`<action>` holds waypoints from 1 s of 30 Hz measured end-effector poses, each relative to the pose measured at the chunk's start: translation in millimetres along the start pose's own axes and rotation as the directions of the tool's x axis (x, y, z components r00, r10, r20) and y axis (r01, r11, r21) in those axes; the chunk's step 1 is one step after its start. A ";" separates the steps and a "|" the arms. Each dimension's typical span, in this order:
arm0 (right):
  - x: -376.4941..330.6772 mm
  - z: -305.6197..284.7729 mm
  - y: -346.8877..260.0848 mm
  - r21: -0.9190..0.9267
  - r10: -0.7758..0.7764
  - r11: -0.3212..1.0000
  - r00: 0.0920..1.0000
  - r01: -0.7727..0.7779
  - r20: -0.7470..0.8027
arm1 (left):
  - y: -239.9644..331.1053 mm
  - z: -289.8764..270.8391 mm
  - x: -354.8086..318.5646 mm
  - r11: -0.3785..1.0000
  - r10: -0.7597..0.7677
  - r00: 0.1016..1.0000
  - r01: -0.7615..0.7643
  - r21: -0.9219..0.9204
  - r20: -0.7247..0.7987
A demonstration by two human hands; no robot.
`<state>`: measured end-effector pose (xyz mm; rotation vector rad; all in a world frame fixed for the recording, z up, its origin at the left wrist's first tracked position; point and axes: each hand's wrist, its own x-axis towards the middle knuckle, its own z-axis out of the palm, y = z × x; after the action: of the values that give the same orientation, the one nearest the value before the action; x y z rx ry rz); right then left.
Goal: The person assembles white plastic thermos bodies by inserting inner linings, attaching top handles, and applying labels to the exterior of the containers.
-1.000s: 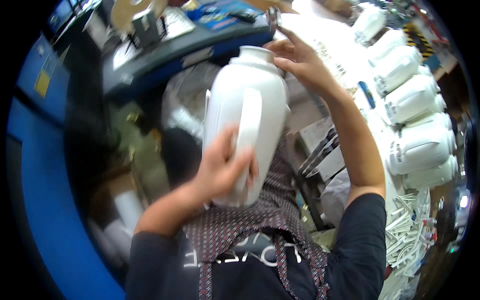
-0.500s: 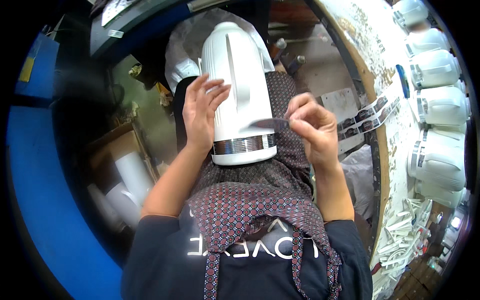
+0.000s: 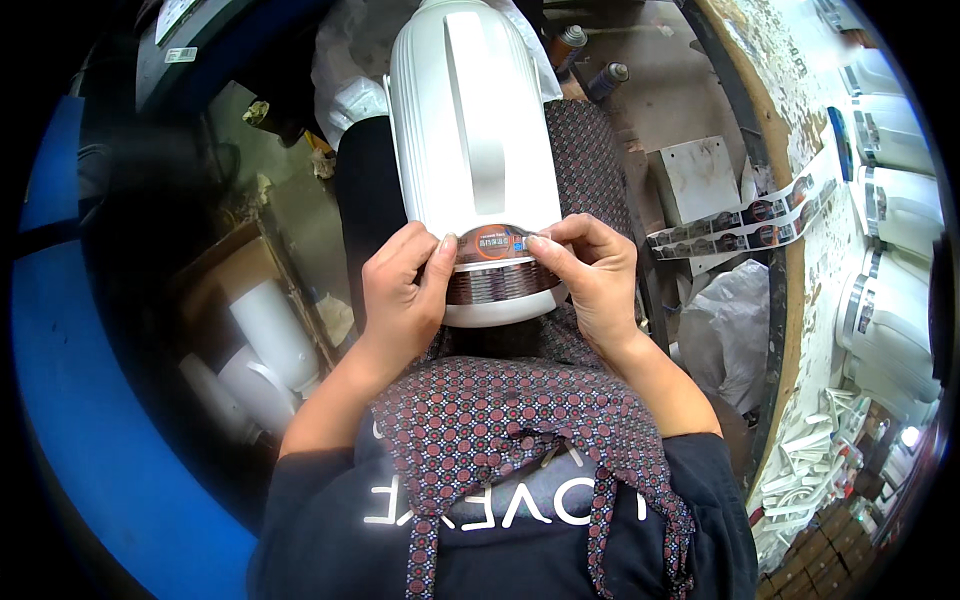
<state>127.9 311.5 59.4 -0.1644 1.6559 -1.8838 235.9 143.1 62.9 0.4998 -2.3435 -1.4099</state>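
Observation:
A white thermos flask (image 3: 535,150) with a long side handle (image 3: 484,150) lies across my lap, its base toward me. Round its lower end runs a shiny ribbed metal band (image 3: 505,284). Just above that band sits a dark oval sticker (image 3: 492,241) with an orange round mark, its ends between my hands. My left hand (image 3: 408,285) pinches the sticker's left end between thumb and forefinger. At the other end, my right hand (image 3: 588,272) pinches it likewise. Whether the sticker's middle touches the flask I cannot tell.
On the right a worn white bench (image 3: 800,340) carries several white flasks (image 3: 895,215), loose white handles (image 3: 805,475) and a strip of stickers (image 3: 745,220) hanging over its edge. A box at left holds white flask bodies (image 3: 270,325). Spray cans (image 3: 607,80) stand beyond my lap.
My right hand has brought the sticker left onto the flask's lower end. My left hand, formerly open beside the flask, has come down and taken the sticker's other end.

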 end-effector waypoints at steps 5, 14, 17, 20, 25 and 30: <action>2.8 -5.2 15.4 -0.042 -0.032 0.999 0.999 0.031 -0.017 | -6.8 3.9 1.4 0.982 0.109 0.994 -0.106 0.157 -0.006; 4.5 2.2 17.7 -0.130 -0.078 0.989 0.997 0.074 -0.027 | -3.5 3.9 2.8 0.953 0.162 0.987 -0.161 0.255 0.016; 5.8 -9.1 31.0 -0.405 -0.228 0.891 0.974 0.206 -0.006 | -12.9 1.3 1.0 0.888 0.222 0.971 -0.237 0.393 0.084; 14.3 -27.1 32.1 -0.690 -0.394 0.641 0.916 0.336 0.081 | -33.6 1.3 -1.8 0.885 0.218 0.975 -0.179 0.431 -0.044; 54.1 2.8 -14.7 -0.600 -0.352 0.742 0.935 0.299 0.031 | -60.7 25.0 -5.9 0.984 0.169 0.985 -0.168 0.052 -0.021; 82.0 43.8 -47.2 -0.609 -0.458 0.633 0.865 0.478 0.203 | -46.6 23.5 10.3 0.984 0.171 0.985 -0.170 -0.061 0.018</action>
<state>65.9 232.7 88.0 -0.9983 2.3558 -1.5216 221.1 135.7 12.3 0.2608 -2.2938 -1.4064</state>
